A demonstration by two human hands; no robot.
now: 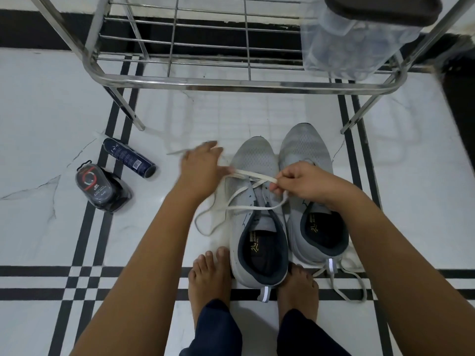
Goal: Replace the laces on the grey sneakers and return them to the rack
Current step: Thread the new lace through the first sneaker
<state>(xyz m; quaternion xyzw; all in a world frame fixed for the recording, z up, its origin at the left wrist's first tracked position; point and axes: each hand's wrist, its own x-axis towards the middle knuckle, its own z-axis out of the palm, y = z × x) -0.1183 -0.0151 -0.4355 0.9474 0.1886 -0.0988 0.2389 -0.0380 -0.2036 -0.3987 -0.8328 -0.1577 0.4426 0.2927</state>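
Far left, on the white floor [38, 111]: a dark polish container [101, 187] and a dark spray can [129, 159], both lying well apart from the shoes, not part of the work. Above, across the top: the steel rack [231, 82], its lowest shelf bare in the middle, with a clear lidded container [359, 39] at its right end.

Then the left hand [201, 164], blurred, fingers stretched out over the floor just left of the shoe, with the cream lace [244, 173] running from it; cannot tell if really pinched or only sliding through. Next the left sneaker [257, 222], standing between two bare feet, toe toward the rack, with the lace crossed in the lower eyelets only and a loose loop lying on the floor at its left. Then the right hand [299, 179], closed, pinching the other end of the same lace above the tongue. Beside it, touching, the right sneaker [316, 222], seemingly without lace in its eyelets; a grey lace [347, 286] loose on the floor behind its heel.

Probably the lacing step on the first shoe, about the middle. Next: pull both ends even, then thread the next eyelet pair, keeping the flat lace untwisted.
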